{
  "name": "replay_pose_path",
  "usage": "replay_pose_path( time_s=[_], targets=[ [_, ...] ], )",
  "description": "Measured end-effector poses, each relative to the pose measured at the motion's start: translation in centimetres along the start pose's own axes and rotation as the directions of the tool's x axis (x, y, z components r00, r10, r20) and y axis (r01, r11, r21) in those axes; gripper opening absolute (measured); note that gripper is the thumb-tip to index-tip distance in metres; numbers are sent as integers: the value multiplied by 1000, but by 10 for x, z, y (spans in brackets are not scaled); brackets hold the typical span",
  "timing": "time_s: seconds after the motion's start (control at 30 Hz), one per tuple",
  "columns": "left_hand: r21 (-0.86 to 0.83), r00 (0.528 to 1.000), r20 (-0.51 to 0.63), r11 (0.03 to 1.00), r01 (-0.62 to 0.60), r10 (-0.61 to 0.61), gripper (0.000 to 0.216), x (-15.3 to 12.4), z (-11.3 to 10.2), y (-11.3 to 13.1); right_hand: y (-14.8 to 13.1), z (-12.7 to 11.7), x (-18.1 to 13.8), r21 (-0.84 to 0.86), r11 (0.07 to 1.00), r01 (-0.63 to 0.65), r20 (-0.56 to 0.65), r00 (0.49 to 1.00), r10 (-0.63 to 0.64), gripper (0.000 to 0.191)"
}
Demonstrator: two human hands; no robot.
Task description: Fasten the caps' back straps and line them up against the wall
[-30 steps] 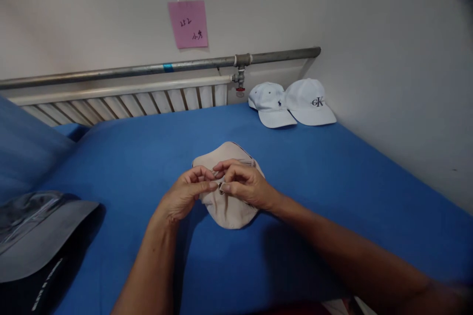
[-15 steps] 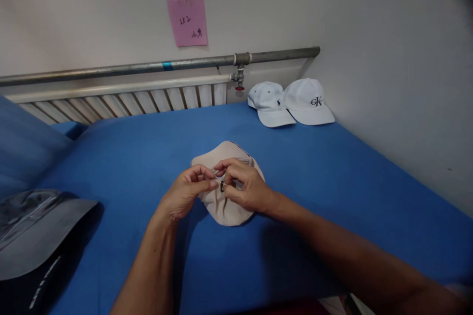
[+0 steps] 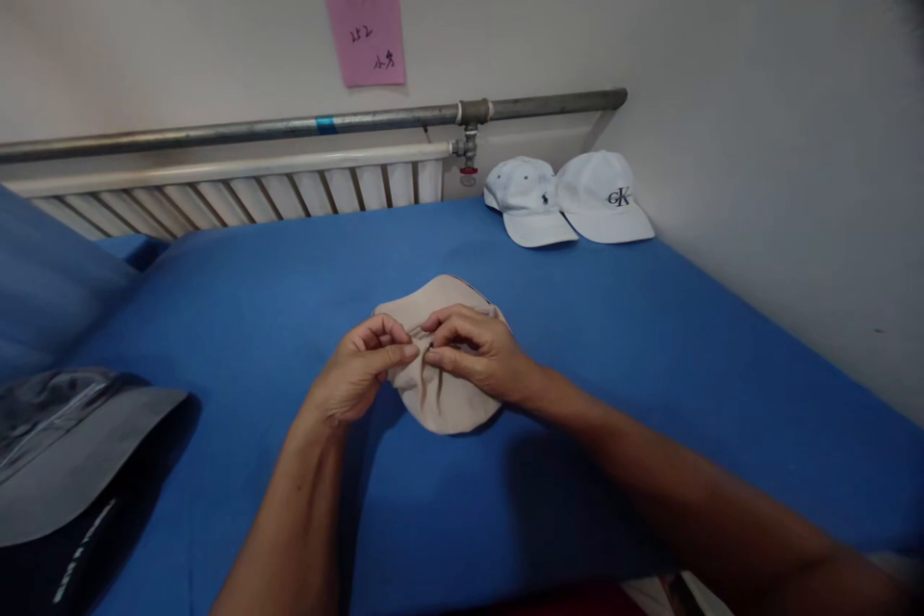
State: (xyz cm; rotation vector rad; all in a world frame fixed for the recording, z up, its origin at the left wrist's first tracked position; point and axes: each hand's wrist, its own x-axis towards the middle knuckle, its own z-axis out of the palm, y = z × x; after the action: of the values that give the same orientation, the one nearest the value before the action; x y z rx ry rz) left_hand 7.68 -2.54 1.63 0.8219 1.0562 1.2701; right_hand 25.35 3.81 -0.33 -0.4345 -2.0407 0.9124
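A beige cap (image 3: 454,409) lies on the blue surface before me, its crown creased into folds at the near side. My left hand (image 3: 363,368) pinches the cap's left edge by the small opening, thumb and index finger together. From the other side my right hand (image 3: 480,356) has thumb and fingertips closed at a small dark metal buckle (image 3: 428,347) on the cap's strap. The fingertips of both hands nearly meet there. Most of the strap is hidden under the fingers.
Two white caps, one with a small logo (image 3: 530,202) and one lettered CK (image 3: 603,197), sit at the back right corner. At the left are a grey cap (image 3: 79,462) and a black cap (image 3: 43,573). A radiator (image 3: 289,192) and pipe (image 3: 238,132) run along the wall.
My right fingers have shifted slightly up and left, closer to my left fingertips. The buckle is now more covered and the folds in the cap's crown look different.
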Motion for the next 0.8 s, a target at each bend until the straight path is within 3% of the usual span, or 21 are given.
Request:
replay_pose_path(
  time_s=[0.13,0.37,0.6,0.8],
  targets=[
    [-27,1000,24,1000,7,-6,23,-2,1,3,-5,2,0,-30,998,50,-17,999,-50,11],
    [-54,998,45,997,48,-46,27,-3,-1,7,-11,3,1,10,999,33,-31,999,-32,12],
    [-39,997,30,997,69,-68,27,-3,-1,8,-7,-2,0,87,996,0,60,998,-5,4],
    [39,998,38,998,54,-56,24,-5,-4,8,-9,1,0,17,1000,17,29,999,-17,2]
  ],
)
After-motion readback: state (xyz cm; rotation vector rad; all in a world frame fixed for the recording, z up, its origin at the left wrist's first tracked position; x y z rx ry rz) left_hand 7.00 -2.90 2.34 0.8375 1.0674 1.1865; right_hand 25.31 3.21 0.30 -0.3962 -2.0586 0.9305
